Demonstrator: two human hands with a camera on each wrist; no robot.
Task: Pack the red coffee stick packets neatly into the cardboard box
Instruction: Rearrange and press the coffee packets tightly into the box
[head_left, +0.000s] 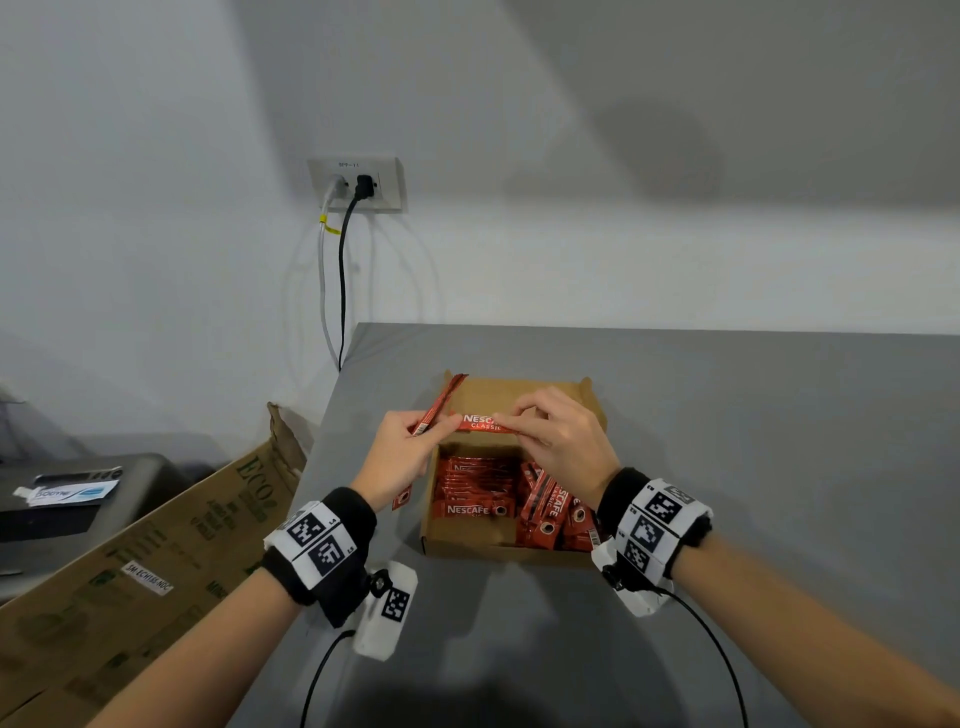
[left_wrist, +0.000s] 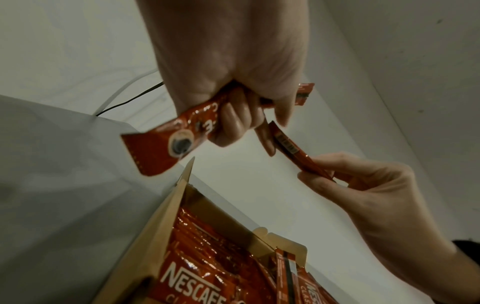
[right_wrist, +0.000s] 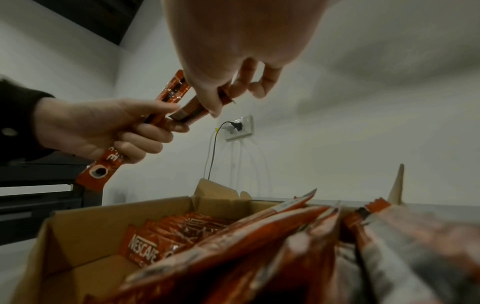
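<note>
An open cardboard box (head_left: 488, 392) stands on the grey table (head_left: 753, 441). Inside it, red coffee stick packets (head_left: 475, 488) lie stacked flat on the left, and more packets (head_left: 550, 514) lean on edge at the right. Above the box's left wall my left hand (head_left: 428, 428) grips one packet (head_left: 441, 402) that sticks out above and below the fist. My right hand (head_left: 511, 422) pinches a second packet (head_left: 480, 422) held level over the box, its left end at my left fingers. The left wrist view shows the gripped packet (left_wrist: 166, 148) and the pinched one (left_wrist: 293, 152).
A large brown carton (head_left: 156, 551) leans beside the table's left edge. Behind it a dark unit (head_left: 104, 499) carries a white tube. A wall socket (head_left: 358, 184) has two cables hanging to the table's back corner. Black cables run from both wrist cameras.
</note>
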